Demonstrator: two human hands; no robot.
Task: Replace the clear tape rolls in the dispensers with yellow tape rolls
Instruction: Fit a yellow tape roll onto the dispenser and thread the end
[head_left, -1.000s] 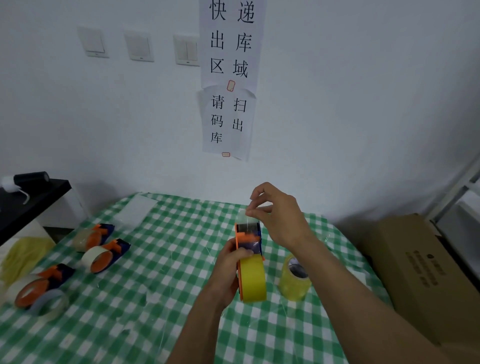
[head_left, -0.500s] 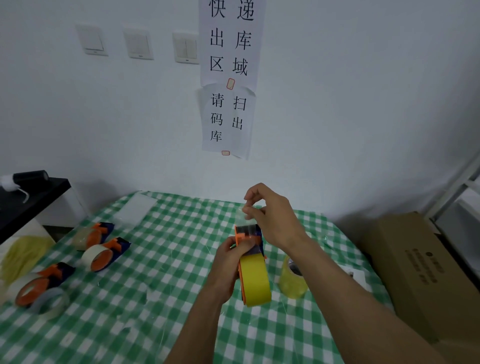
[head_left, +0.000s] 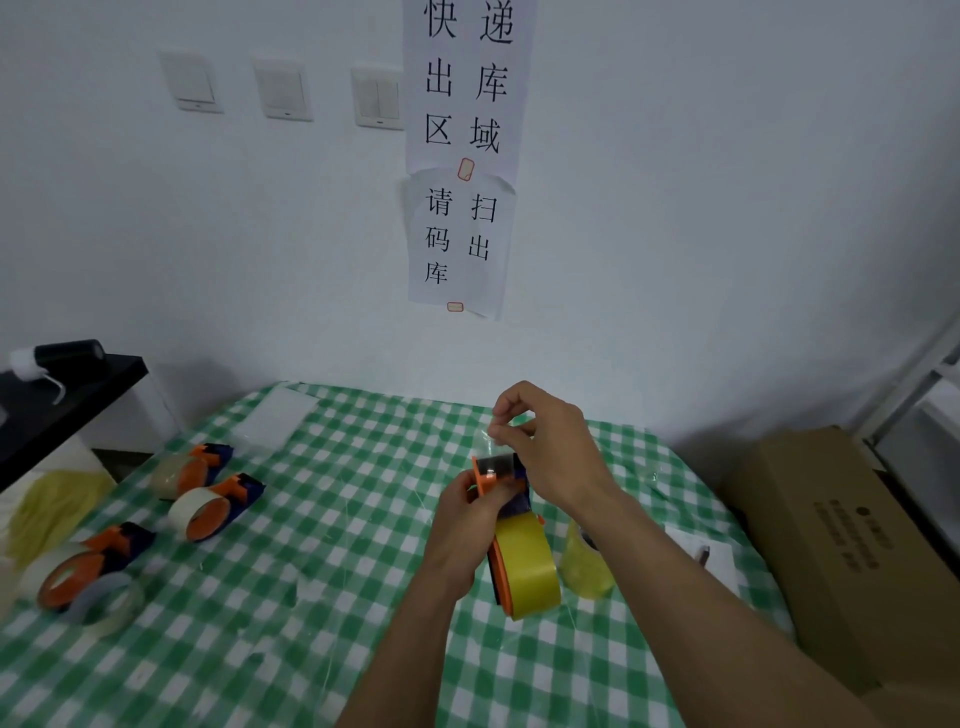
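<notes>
My left hand (head_left: 462, 525) grips an orange and blue tape dispenser (head_left: 491, 475) upright above the table, with a yellow tape roll (head_left: 532, 569) mounted on it. Just above the dispenser's blade end, my right hand (head_left: 550, 441) pinches the free end of the tape between thumb and fingers. A loose yellow tape roll (head_left: 587, 569) stands on the checked cloth right behind the dispenser. Three more dispensers lie at the left, holding pale clear rolls: one at the back (head_left: 189, 470), one beside it (head_left: 213, 509) and one nearest me (head_left: 83, 569). A loose clear roll (head_left: 106, 603) leans against the nearest one.
The table has a green and white checked cloth (head_left: 322, 545). A cardboard box (head_left: 852, 545) stands at the right, close to the table edge. A black shelf (head_left: 57, 405) with a roller on it sits at the far left. A clear plastic bag (head_left: 280, 415) lies near the wall.
The dispenser has tilted and dropped slightly, its yellow roll swinging right and toward me. My right hand stays pinched on the tape end above the blade.
</notes>
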